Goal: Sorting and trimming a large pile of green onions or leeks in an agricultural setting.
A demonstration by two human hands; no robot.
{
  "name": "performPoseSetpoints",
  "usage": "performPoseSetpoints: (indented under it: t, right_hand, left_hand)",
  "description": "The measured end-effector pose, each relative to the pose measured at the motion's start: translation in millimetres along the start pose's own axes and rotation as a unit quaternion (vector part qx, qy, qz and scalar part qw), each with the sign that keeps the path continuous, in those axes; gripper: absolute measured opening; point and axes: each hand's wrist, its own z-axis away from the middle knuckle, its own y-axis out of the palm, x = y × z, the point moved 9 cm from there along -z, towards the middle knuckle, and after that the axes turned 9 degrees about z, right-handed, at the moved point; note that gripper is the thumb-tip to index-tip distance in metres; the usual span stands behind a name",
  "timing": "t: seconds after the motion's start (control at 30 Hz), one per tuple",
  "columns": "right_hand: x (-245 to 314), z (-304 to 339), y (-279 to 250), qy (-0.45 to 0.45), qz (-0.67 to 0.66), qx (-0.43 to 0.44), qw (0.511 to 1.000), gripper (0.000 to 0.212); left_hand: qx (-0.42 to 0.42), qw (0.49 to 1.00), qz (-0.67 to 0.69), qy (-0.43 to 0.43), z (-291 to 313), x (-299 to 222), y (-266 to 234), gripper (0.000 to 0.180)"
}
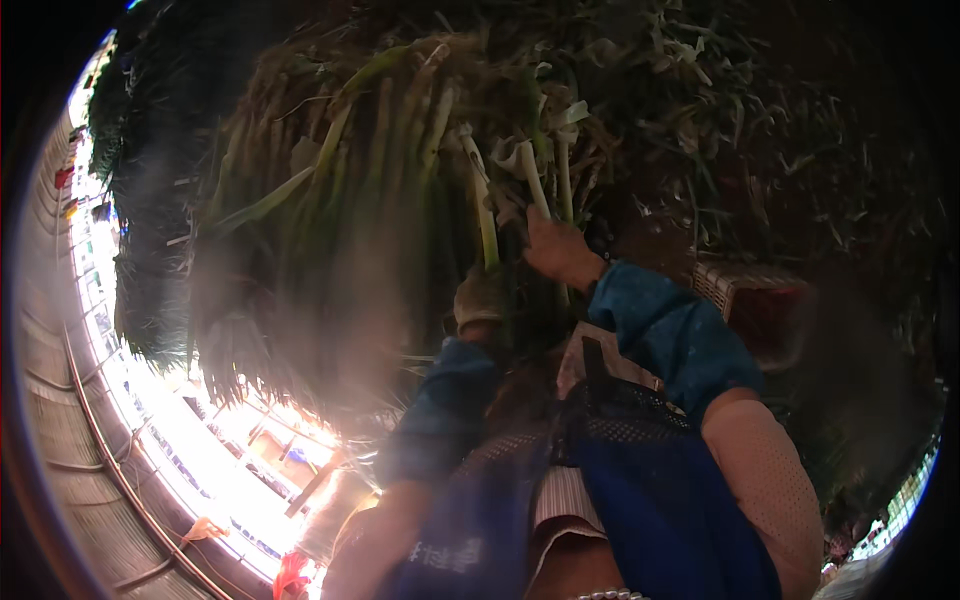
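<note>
Near, the left hand (478,300) I direct appears to have its grip closed on the left stalk (482,205); slightly farther right, my right hand (560,248) holds the right stalk (535,180). Far left lies the stalk heap (385,150). I judge stalks are being separated; next calls for steady lifting.

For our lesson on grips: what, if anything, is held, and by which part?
The right hand grips a pale stalk low on its visible length. The left hand is at the green lower part of a second stalk; grip unclear.
</note>
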Motion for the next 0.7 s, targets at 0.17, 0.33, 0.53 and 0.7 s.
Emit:
performPoseSetpoints:
  t: [0.17, 0.33, 0.53, 0.7]
  right_hand:
    - [1.4, -11.1, -0.3, 0.059, -0.041, 0.086, 0.994, 0.068]
    - [31.4, 43.6, 20.9, -0.282, 0.211, -0.106, 0.93, 0.066]
    - [27.1, 67.9, 22.1, -0.239, 0.224, -0.148, 0.933, 0.066]
    - [69.5, 10.3, 29.8, -0.001, -0.047, 0.118, 0.992, 0.065]
  left_hand:
    - [0.065, 0.993, 0.098, -0.018, 4.3, 18.4, 30.4, 0.035]
    - [0.061, 0.98, 0.139, 0.13, 37.5, 70.6, 76.9, 0.047]
    - [0.08, 0.972, 0.018, 0.222, 78.2, -9.9, 4.7, 0.063]
    - [-0.097, 0.955, -0.022, 0.278, 44.8, -42.3, -111.7, 0.064]
